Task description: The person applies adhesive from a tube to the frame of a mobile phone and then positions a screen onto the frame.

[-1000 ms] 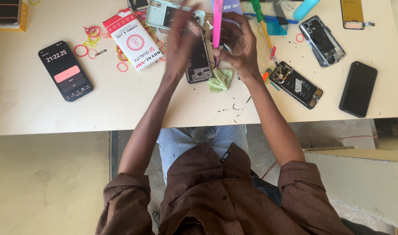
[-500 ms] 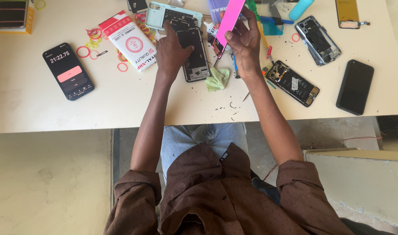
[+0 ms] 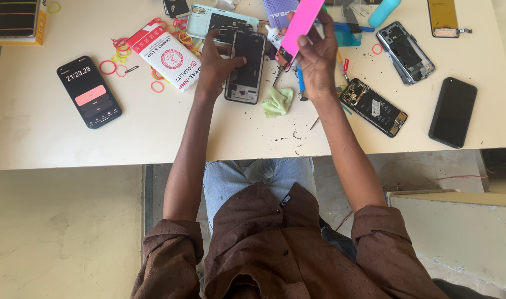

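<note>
My left hand (image 3: 217, 62) rests on an opened black phone (image 3: 246, 66) lying on the white table (image 3: 253, 133), fingers pressing its left edge and middle. My right hand (image 3: 318, 58) holds a pink phone back panel (image 3: 300, 25) raised and tilted above the table, just right of the opened phone. A crumpled green cloth (image 3: 278, 102) lies below the phone, between my two wrists.
A phone with a lit timer screen (image 3: 89, 91) lies at left, near coloured rubber bands (image 3: 115, 67) and a red-and-white packet (image 3: 164, 60). At right are two opened phones (image 3: 373, 106) (image 3: 405, 52) and a black phone (image 3: 453, 112). Tools and a teal case (image 3: 208, 22) crowd the far edge.
The pink panel has come away from the phone and tilted up to the right in my right hand. My left hand has shifted onto the opened phone.
</note>
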